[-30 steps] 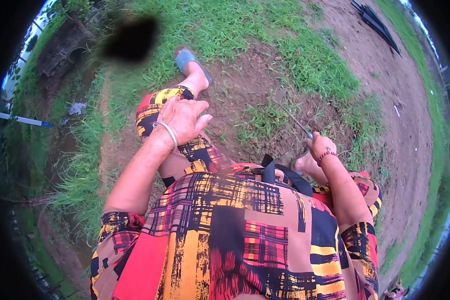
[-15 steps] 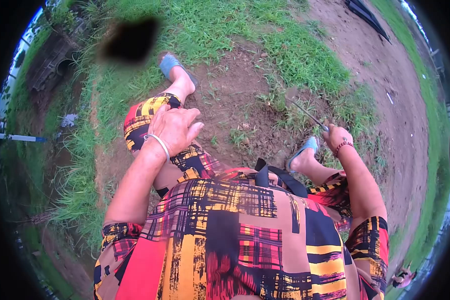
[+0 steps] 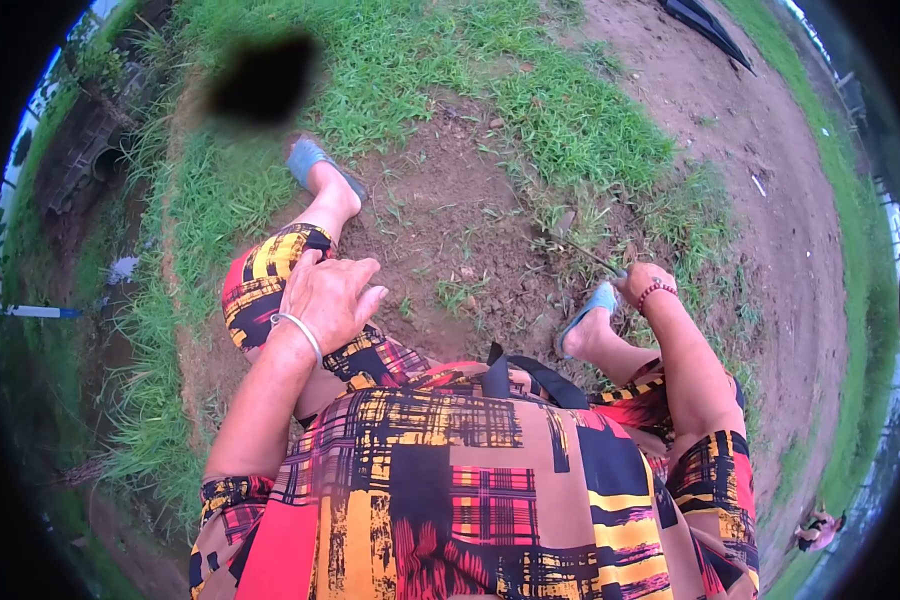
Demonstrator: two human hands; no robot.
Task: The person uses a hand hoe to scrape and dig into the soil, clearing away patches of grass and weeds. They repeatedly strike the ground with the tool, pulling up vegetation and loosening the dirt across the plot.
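Note:
In the head view my right hand [image 3: 645, 285] is closed around the handle of a small hand hoe [image 3: 592, 256]. Its thin shaft points up and left, and the flat blade end is down among weeds [image 3: 580, 225] and loose soil; whether it touches the ground is hard to tell. My left hand [image 3: 328, 300], with a pale bangle at the wrist, lies on my left knee, fingers loosely extended and holding nothing. Between my feet is a patch of bare dug soil [image 3: 440, 200].
Both feet wear blue slippers [image 3: 315, 162]. Thick grass [image 3: 590, 120] borders the soil ahead, with a dirt path [image 3: 770, 230] to the right. A black object [image 3: 710, 32] lies on that path. At left, a ditch holds a pipe opening [image 3: 108, 162]. Another person [image 3: 820, 530] appears far right.
My right hand has moved the hoe slightly left and down, bringing its blade lower among the weeds. My left hand stays on the knee. The whole view has shifted a little.

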